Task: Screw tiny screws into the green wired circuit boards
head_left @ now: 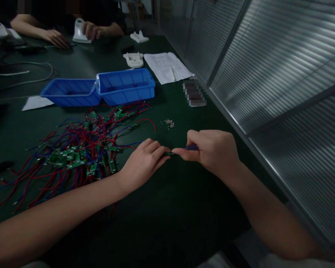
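My left hand (145, 162) is closed, its fingertips pinching a small green circuit board (171, 153) just above the dark green table. A blue wire (133, 143) and a red wire come out on the left of that hand. My right hand (212, 149) is wrapped round a small tool with a dark blue handle (192, 147), and its thumb reaches the right end of the board. Most of the tool is hidden by the fingers, so its kind does not show. Left of my hands spreads a heap of green circuit boards (69, 156) with red and blue wires.
Beyond my hands lies a small pile of metal bits (169, 123). Two blue bins (125, 98) stand behind the heap. Papers (167, 65) and a pixelated flat object (194, 93) lie near the blinds at right. Across the table, a person's hand holds a white device (80, 31).
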A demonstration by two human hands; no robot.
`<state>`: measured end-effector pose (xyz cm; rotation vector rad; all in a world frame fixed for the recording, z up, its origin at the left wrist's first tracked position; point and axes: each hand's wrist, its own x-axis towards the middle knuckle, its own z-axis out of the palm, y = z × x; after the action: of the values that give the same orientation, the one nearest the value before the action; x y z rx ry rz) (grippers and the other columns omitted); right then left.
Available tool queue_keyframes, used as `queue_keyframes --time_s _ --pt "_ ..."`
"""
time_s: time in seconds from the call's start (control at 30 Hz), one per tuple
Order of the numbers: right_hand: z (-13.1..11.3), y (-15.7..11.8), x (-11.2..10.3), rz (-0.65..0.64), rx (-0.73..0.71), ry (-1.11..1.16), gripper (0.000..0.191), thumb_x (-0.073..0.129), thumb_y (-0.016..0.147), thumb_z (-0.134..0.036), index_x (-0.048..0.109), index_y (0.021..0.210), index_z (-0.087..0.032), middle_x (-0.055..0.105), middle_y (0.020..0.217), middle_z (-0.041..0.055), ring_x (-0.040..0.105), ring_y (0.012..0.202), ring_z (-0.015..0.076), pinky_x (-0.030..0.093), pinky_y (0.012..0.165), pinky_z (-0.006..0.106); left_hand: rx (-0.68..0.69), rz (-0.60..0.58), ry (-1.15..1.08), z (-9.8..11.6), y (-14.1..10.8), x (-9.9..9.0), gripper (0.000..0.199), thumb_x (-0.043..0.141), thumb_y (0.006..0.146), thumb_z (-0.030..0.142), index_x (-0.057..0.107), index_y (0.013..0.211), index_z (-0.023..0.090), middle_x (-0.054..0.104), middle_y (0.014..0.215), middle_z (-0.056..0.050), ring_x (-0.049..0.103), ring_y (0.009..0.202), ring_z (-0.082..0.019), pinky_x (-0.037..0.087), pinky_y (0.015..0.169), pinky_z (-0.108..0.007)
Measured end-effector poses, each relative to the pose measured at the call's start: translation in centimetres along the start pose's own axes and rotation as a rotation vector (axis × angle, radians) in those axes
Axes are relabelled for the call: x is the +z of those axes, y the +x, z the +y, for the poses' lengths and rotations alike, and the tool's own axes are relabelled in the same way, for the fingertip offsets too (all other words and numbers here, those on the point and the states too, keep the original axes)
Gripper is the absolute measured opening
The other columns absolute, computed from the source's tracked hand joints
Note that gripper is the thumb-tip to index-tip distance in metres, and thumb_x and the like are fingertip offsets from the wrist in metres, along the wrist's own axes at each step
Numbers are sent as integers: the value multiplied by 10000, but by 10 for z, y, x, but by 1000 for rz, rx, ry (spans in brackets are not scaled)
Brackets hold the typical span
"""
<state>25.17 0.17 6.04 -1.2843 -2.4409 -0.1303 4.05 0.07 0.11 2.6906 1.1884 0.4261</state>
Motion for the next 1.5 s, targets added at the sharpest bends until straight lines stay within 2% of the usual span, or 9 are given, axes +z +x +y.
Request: queue_keyframes --time_s 0.23,0.37,0.5,0.6,0.83,0.97,1.13,1.37,1.5 --pt "-14 2 -5 -27 58 98 216 347 868 -251 496 990 -153 591 875 49 536 751 129 302 558 231 -18 -18 -2 1 0 0 247 419 927 332 569 1064 192 545 884 -53 448 850 -196 407 758 -339" --pt "-9 1 -2 -95 44 118 284 357 932 -388 559 880 -195 593 688 -14 538 620 88 271 537 224 -20 -11 1 0 0 1 249 410 929 338 569 1037 179 543 880 -54 443 847 -197 402 758 -341" --pt "-10 -1 4 44 -7 61 410 466 825 -559 544 662 -191 518 519 -32 480 515 85 228 523 252 -3 -24 -17 -2 -1 2 256 424 923 356 573 1053 194 550 892 -52 444 844 -196 390 743 -341" --pt "-19 -1 4 87 -13 -42 420 432 802 -559 495 617 -187 502 520 -10 452 519 110 214 523 276 6 -12 -39 -2 -1 2 252 427 922 356 577 1053 202 554 888 -50 450 837 -194 384 741 -346" --pt "-25 1 -2 28 62 72 204 339 872 -247 474 995 -157 605 858 33 528 709 124 282 529 241 -25 -10 -35 1 1 -1 221 435 921 323 575 1019 182 550 854 -50 447 827 -194 398 730 -339" --pt "-13 0 3 1 -6 84 221 394 925 -345 531 850 -189 598 700 -18 547 630 83 268 532 231 -16 4 -34 0 0 1 225 432 923 319 571 1026 175 552 887 -55 449 845 -194 404 752 -344" --pt "-17 -3 6 140 -35 -73 372 458 836 -513 500 656 -190 503 513 -25 461 493 98 214 511 272 4 -25 -43 -2 -1 1 240 444 915 345 569 1053 193 545 883 -48 445 826 -193 389 725 -340" --pt "-26 3 -4 -33 -28 126 225 328 865 -281 500 939 -156 584 833 40 516 738 134 301 553 239 -13 -2 -35 1 1 -1 215 422 925 318 571 992 179 535 831 -45 437 807 -190 396 716 -334" --pt "-14 3 -3 -89 -44 150 266 348 938 -363 532 902 -174 595 797 16 540 721 103 295 566 224 -11 10 -29 0 1 1 206 435 920 326 564 958 170 540 848 -49 440 816 -191 407 722 -336"
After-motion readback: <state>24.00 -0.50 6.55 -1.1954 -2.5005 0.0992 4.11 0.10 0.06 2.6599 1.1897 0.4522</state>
